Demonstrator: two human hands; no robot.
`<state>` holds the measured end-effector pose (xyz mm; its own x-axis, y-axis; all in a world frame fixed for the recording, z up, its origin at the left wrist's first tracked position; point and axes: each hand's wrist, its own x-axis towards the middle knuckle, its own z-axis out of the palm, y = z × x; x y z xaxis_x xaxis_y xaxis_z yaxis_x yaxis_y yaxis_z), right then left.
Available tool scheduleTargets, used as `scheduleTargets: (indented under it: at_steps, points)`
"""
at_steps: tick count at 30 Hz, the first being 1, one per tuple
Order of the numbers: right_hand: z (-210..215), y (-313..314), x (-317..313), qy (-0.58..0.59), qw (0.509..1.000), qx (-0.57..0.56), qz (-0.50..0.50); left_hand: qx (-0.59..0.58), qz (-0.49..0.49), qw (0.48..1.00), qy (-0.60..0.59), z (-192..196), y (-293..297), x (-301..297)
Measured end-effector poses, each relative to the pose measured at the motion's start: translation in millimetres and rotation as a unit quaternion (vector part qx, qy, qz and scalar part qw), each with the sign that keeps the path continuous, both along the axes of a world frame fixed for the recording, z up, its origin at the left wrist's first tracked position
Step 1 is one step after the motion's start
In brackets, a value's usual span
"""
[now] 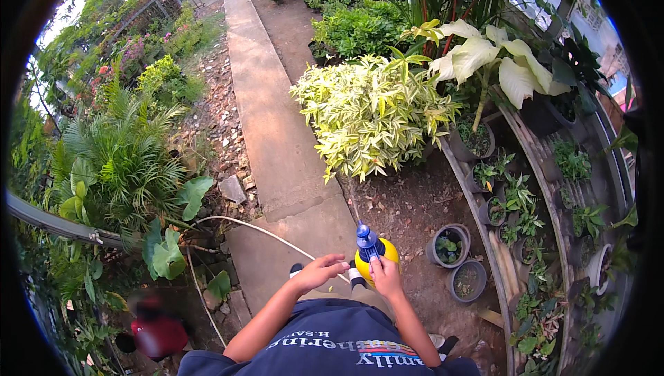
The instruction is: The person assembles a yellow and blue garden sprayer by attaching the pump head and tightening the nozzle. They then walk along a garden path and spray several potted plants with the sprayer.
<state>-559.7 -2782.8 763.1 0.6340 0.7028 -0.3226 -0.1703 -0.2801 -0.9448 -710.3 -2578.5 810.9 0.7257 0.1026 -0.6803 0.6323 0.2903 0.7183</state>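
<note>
A yellow pressure sprayer [389, 251] with a blue pump top and blue handle is in front of my body. My right hand [386, 276] is wrapped round the blue handle, its thumb on top. Just left of the sprayer, my left hand [319, 273] is held out with its fingers stretched and nothing in it. Its fingertips point toward the sprayer and look apart from it. Beyond the sprayer stands a leafy bush [377, 113] with yellow-green striped leaves. The sprayer's lower part is hidden behind my right hand and forearm.
A concrete path [266, 113] runs ahead, with a pale hose [266, 229] curving across it. Two round pots [467, 280] stand on the soil at right, beside tiered plant shelves [477, 203]. A person in red [159, 334] is at lower left. Palms [124, 162] grow on the left.
</note>
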Motion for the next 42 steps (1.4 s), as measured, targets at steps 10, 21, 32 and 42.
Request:
scheduleTargets:
  at_steps: [10,21,32,42]
  points:
    - [8.1,8.2,-70.9,-0.107,0.991,-0.041,-0.073,-0.009,-0.009,0.999,-0.052,2.0,68.4,-55.5]
    - [28.0,61.8,-202.5,-0.133,0.982,-0.076,-0.108,-0.026,-0.054,0.998,-0.033,-18.6,126.5,-147.6]
    - [8.0,124.4,-309.0,0.034,0.975,-0.013,-0.218,0.012,-0.109,0.991,-0.082,-73.1,156.8,-178.4]
    - [-8.5,111.9,-354.4,0.087,0.947,-0.048,-0.306,-0.043,-0.072,0.996,-0.028,-71.6,179.5,-248.9]
